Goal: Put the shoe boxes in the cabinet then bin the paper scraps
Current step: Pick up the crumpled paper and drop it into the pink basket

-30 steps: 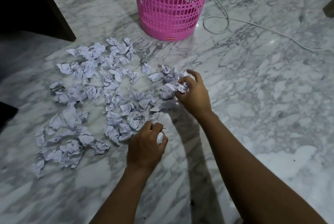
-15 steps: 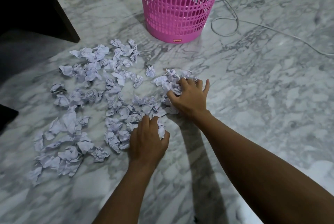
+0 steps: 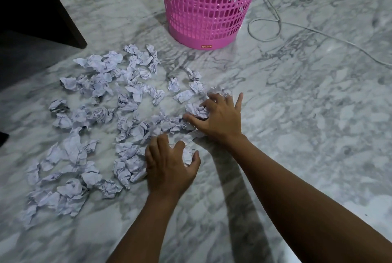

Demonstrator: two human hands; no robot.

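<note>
Several crumpled white paper scraps point(image 3: 101, 114) lie spread over the marble floor, left of centre. My left hand point(image 3: 169, 165) is down at the near edge of the pile, fingers and thumb curled round a paper scrap point(image 3: 187, 155). My right hand point(image 3: 218, 116) lies spread over the scraps at the pile's right end, its fingers bent and clutching crumpled paper point(image 3: 196, 109). A pink mesh plastic bin point(image 3: 207, 4) stands upright on the floor beyond the pile. No shoe boxes are in view.
A dark wooden piece of furniture point(image 3: 42, 8) fills the upper left corner, close to the scraps. A thin grey cable point(image 3: 273, 19) loops on the floor right of the bin. Marble floor point(image 3: 318, 125) stretches to the right.
Both hands came down from just above the floor onto the scraps. The right hand spread out over the pile's right end, and the left hand opened wider round its scrap.
</note>
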